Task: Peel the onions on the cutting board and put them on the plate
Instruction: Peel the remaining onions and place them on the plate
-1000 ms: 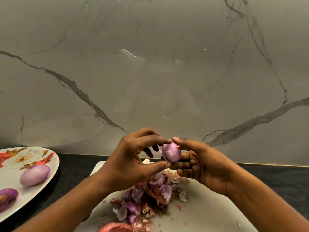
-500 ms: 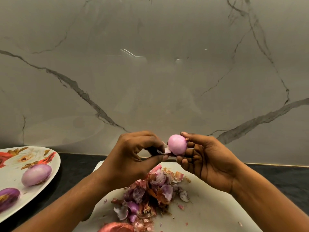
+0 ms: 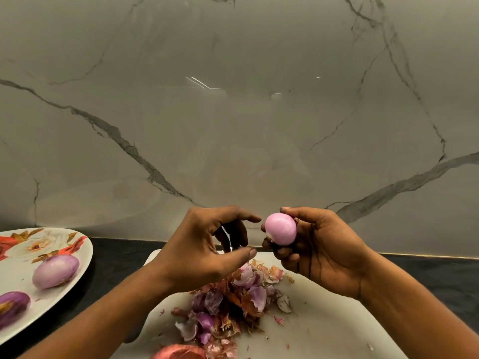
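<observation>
A person's right hand (image 3: 318,252) grips a smooth pink onion (image 3: 281,229) above the white cutting board (image 3: 324,327), the left hand (image 3: 204,244) loosely open just beside it; the pale scrap at its base looks worth pinching off before the onion goes to the floral plate (image 3: 18,270)

Dim, warm, brownish light throughout, no hard shadows. Thin white streaks of glare on the marble wall (image 3: 204,84) near 12 o'clock — small, sharp-edged. Soft sheen on the peeled onion (image 3: 281,229) at centre; deep shade between the fingers of the left hand (image 3: 199,252). Wide-angle stretch at 9 o'clock across the plate (image 3: 18,273). Softer focus toward 6 o'clock — peels (image 3: 228,307) smeared, grainy.
</observation>
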